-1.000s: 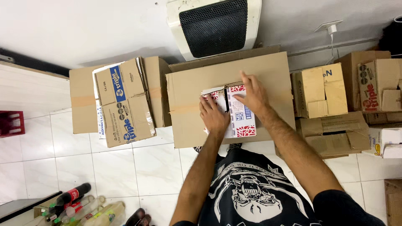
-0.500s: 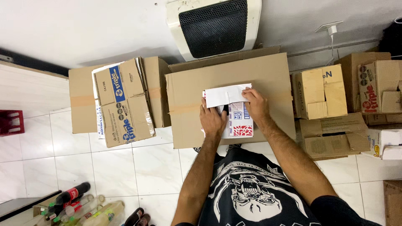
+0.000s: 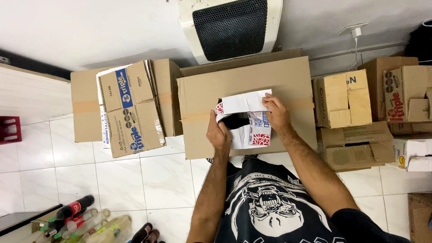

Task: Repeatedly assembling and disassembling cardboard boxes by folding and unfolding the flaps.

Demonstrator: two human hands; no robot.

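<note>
Holding the middle of the frame, both hands work a small white carton that lies on top of a big brown cardboard box. Left hand sits against the carton's left edge, fingers curled around that side, closed on it. Right hand is over on the carton's upper right, fingertips pinching the white top flap, which is lifted and folded back toward the top of the frame. Between the two hands a dark opening shows in the carton; what is inside it cannot be made out. The carton's lower face, white with red and blue print, sticks out just below the hands. Left of centre, a stack of flattened printed cartons leans on another brown box. At the right edge, more brown boxes are piled close together. Upper centre, a white appliance with a black grille stands against the wall. Lower left corner, bottles lie on the white tiled floor.
</note>
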